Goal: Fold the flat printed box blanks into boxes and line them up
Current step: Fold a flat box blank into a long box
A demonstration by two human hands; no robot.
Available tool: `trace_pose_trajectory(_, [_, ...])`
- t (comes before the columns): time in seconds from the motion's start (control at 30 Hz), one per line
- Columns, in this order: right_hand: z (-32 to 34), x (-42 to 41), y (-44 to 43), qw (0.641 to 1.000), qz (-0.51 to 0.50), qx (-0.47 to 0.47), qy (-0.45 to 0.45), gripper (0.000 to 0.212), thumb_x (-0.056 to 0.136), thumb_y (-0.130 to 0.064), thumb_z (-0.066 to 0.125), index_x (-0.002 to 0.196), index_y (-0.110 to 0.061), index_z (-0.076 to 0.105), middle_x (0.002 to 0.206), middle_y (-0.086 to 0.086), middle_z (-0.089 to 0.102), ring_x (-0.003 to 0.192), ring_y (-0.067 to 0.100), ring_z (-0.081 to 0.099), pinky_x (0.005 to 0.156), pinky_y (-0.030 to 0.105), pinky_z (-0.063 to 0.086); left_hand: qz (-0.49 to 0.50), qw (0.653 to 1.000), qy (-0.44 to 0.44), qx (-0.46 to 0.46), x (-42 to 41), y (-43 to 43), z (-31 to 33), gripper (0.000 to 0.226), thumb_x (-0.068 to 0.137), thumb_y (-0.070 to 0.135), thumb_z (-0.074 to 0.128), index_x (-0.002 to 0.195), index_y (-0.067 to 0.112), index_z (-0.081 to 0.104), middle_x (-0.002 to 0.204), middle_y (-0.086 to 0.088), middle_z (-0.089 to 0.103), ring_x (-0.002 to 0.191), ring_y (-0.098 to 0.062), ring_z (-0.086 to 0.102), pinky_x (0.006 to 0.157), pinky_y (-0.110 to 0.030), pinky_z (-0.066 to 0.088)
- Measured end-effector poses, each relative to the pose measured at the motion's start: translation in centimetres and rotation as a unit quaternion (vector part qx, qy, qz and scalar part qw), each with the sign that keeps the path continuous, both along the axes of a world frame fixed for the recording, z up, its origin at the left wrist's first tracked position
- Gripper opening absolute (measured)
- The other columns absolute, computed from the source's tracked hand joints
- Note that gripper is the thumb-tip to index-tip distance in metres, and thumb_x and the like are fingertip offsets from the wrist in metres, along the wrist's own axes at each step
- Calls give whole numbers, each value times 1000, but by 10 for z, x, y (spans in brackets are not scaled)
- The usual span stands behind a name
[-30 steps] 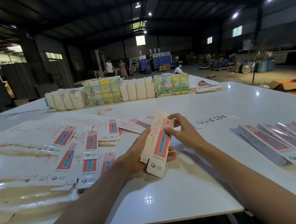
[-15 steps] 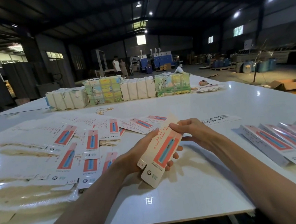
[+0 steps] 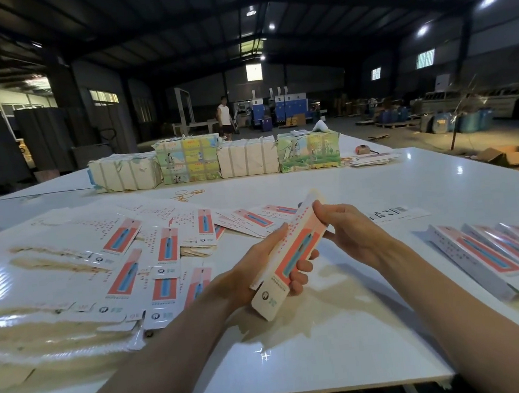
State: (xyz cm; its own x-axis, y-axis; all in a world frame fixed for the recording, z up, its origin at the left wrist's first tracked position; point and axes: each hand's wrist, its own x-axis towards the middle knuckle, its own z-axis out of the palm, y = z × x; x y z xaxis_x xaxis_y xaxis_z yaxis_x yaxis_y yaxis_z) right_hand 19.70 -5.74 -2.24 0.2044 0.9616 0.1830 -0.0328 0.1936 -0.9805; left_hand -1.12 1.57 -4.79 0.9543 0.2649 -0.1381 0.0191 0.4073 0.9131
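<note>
A long white box (image 3: 293, 253) printed with an orange-and-blue panel is held tilted above the white table (image 3: 331, 342), its far end pointing away to the right. My left hand (image 3: 259, 270) grips its lower half from beneath, fingers curled round the right edge. My right hand (image 3: 348, 231) pinches its upper end. Flat printed blanks (image 3: 150, 265) lie spread in overlapping piles on the left. Folded boxes (image 3: 494, 251) lie side by side in a row at the right.
Wrapped bundles of stock (image 3: 216, 162) stand in a line at the table's far side, with a small stack of blanks (image 3: 372, 159) beside them. A single flat strip (image 3: 394, 214) lies behind my right hand. A person (image 3: 225, 118) stands far back in the hall.
The box has tilted further to the right and closed up into shape. My right hand slid along to its far end, and my left hand's fingers wrapped tighter round it.
</note>
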Motion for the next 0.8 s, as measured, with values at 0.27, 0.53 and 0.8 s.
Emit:
trace_pose_trajectory(0.27, [-4, -14, 5, 991, -54, 79, 90, 64, 94, -24, 76, 151, -26, 45, 124, 15, 74, 112, 34, 75, 98, 42, 57, 139, 976, -111, -128, 4, 1, -1, 53, 102, 58, 55, 117, 7, 61, 90, -10, 63, 69, -17, 61, 75, -30, 55])
trace_pose_trajectory(0.53, [-14, -28, 5, 997, 8, 70, 36, 64, 99, -24, 72, 154, -34, 41, 102, 20, 74, 88, 30, 73, 74, 38, 62, 206, 977, -48, 21, 14, -3, -6, 73, 101, 72, 44, 135, 10, 63, 110, -14, 73, 87, -24, 71, 78, -37, 57])
trace_pose_trajectory(0.8, [-7, -19, 1, 998, -9, 33, -60, 73, 88, -32, 79, 150, -37, 43, 106, 15, 80, 103, 35, 77, 87, 42, 65, 346, 894, -18, 284, 12, -2, 3, 53, 92, 68, 55, 137, 63, 27, 117, 4, 68, 87, -5, 78, 61, -26, 62])
